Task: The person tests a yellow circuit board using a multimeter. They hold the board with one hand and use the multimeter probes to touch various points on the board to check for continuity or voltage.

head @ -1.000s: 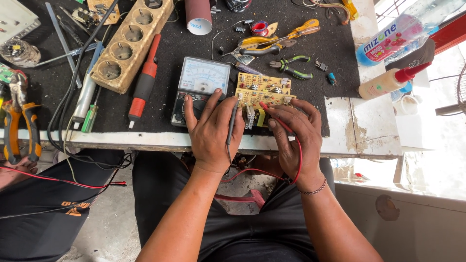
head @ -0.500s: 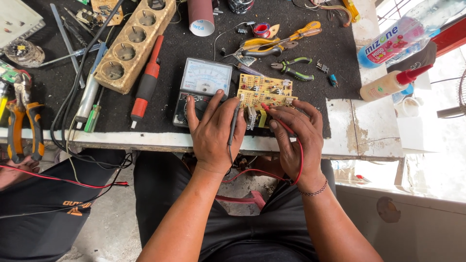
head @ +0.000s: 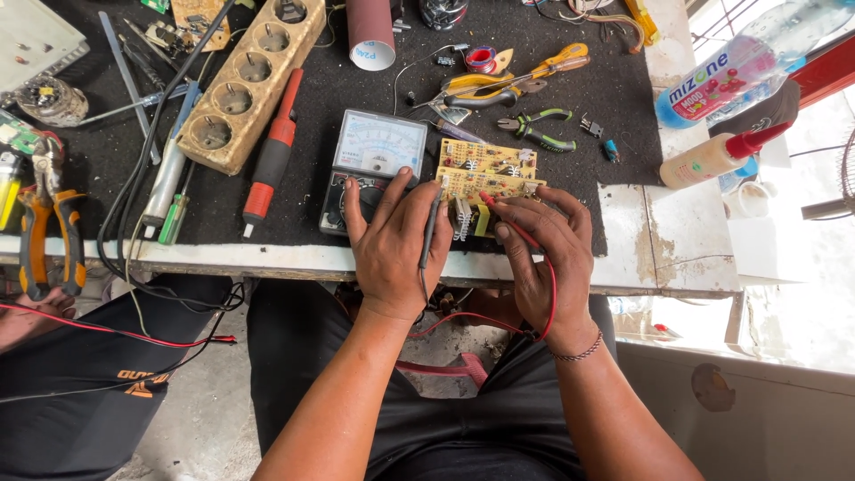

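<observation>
A small yellow circuit board (head: 485,169) lies on the black mat near the table's front edge. My left hand (head: 396,245) grips a black test probe (head: 431,227) whose tip touches the board's left side. My right hand (head: 543,254) holds a red test probe (head: 508,216) with its tip on the board's lower middle; its red lead (head: 550,294) loops round my wrist. An analogue multimeter (head: 374,156) with a white dial sits just left of the board, partly under my left fingers.
On the mat: a wooden socket strip (head: 254,80), a red-handled screwdriver (head: 272,156), yellow-handled pliers (head: 508,80), green-handled cutters (head: 534,129), a brown tube (head: 370,36). Bottles (head: 712,158) stand at right. Orange pliers (head: 49,232) lie at left. Another person's leg (head: 80,374) is lower left.
Both hands stay on the board with the probes; only the view has shifted slightly.
</observation>
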